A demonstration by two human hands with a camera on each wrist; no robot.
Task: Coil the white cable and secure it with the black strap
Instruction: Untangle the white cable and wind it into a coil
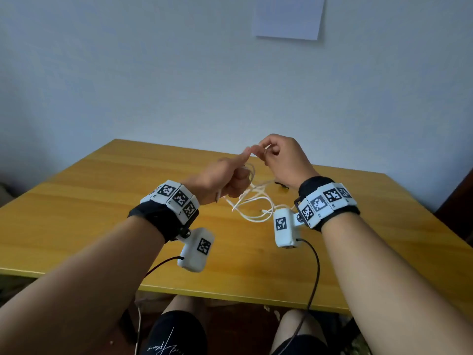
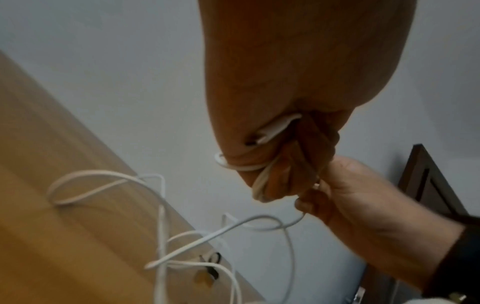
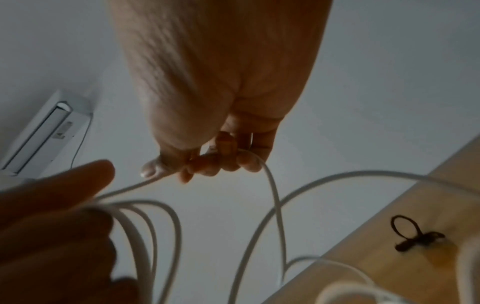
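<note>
Both hands are raised above the yellow table (image 1: 102, 201), close together. My left hand (image 1: 230, 175) grips several loops of the white cable (image 1: 253, 201), which show wrapped in its fist (image 2: 262, 164) in the left wrist view. My right hand (image 1: 276, 155) pinches a strand of the cable (image 3: 270, 181) just beside the left fingertips. Loose cable hangs down and trails onto the table. The black strap (image 3: 415, 236) lies on the table under the right hand, a small loop with a tail; it is also visible as a dark bit (image 1: 281, 185) in the head view.
A wall stands right behind the table, with a paper sheet (image 1: 289, 16) pinned on it. Dark wooden furniture (image 1: 458, 208) is at the table's right edge. An air conditioner (image 3: 44, 135) hangs high on the wall. My knees are under the near table edge.
</note>
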